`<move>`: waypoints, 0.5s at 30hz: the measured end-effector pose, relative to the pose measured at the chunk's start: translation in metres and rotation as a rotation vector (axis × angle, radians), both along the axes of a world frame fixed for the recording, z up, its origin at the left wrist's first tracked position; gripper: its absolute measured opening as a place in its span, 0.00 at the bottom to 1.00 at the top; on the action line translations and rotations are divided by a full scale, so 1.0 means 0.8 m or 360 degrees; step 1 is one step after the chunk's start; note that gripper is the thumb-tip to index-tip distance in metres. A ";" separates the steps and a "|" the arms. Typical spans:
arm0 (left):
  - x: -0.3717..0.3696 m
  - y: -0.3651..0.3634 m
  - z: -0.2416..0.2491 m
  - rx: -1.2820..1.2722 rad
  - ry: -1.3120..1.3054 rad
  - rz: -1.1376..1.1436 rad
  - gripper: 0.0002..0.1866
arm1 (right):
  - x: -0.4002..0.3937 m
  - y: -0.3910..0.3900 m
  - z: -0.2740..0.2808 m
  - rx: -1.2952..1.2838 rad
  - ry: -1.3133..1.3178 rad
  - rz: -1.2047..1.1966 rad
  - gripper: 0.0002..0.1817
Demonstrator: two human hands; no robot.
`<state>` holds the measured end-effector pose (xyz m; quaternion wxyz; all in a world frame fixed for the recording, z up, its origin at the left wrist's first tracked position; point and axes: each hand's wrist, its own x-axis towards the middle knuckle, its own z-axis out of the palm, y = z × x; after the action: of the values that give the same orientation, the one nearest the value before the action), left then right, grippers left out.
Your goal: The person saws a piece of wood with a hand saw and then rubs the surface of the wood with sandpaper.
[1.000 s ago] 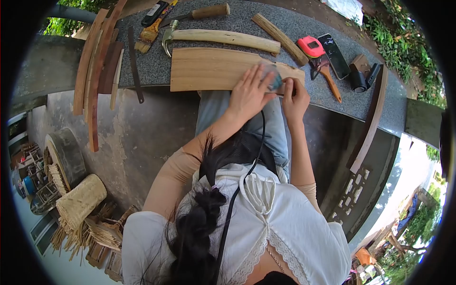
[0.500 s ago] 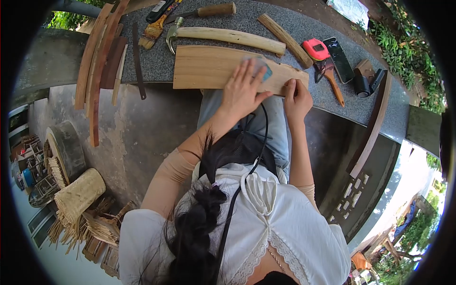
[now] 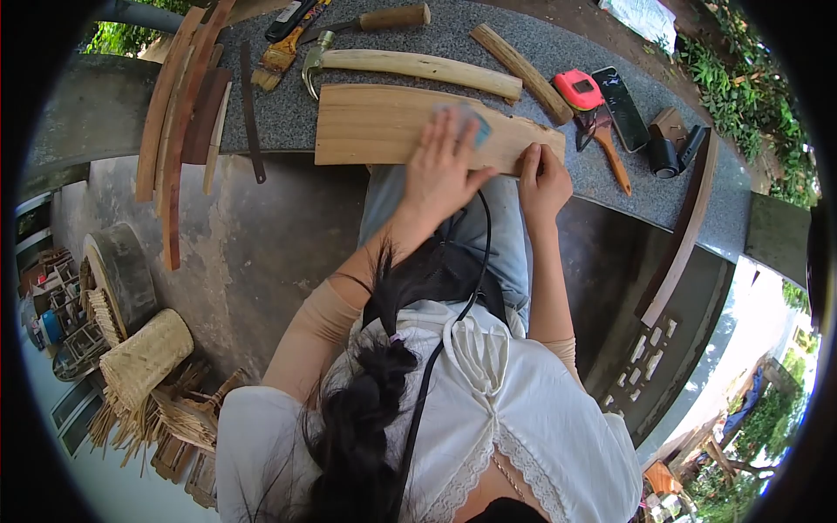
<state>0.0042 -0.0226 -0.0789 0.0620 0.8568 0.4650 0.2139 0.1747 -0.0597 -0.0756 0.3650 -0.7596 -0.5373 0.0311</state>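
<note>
A pale wooden board (image 3: 375, 122) lies flat along the near edge of the stone counter. My left hand (image 3: 440, 170) presses a grey-and-blue piece of sandpaper (image 3: 477, 127) against the board's face; fingers and sheet are smeared by motion. Most of the sheet is under the fingers. At the board's right end, my right hand (image 3: 546, 179) is closed, with thumb and bent fingers pinching the near edge. Just beyond the board lies a claw hammer (image 3: 418, 65) with a wooden handle.
On the stone counter (image 3: 462, 26) lie a tape measure (image 3: 577, 89), a phone (image 3: 621, 109), a paintbrush (image 3: 613, 159), a wooden stick (image 3: 523, 74) and a bristle brush (image 3: 277, 63). Wood strips (image 3: 179, 131) overhang the left edge; another strip (image 3: 684, 235) overhangs on the right.
My left hand has slid slightly to the left over the board with the sandpaper. The right hand keeps its pinch on the board's end.
</note>
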 end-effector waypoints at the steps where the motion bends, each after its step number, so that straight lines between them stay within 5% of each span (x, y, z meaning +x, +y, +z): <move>1: -0.027 0.012 0.002 0.0057 0.0095 0.0136 0.37 | -0.001 0.001 -0.001 0.0031 -0.0027 0.0006 0.17; 6: -0.103 0.060 -0.007 0.0034 0.0315 0.0633 0.33 | -0.002 0.001 -0.005 0.0068 -0.0025 0.0007 0.17; 11: 0.029 -0.018 0.000 -0.0087 -0.0176 -0.0084 0.33 | -0.002 0.001 -0.001 0.0012 -0.0056 0.0002 0.17; 15: -0.040 0.012 -0.001 -0.0007 0.0196 0.0141 0.30 | -0.001 0.002 -0.005 -0.0020 -0.0079 -0.0019 0.17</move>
<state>-0.0280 -0.0131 -0.0797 0.0255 0.8469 0.5058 0.1623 0.1743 -0.0578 -0.0796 0.3469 -0.7657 -0.5415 0.0135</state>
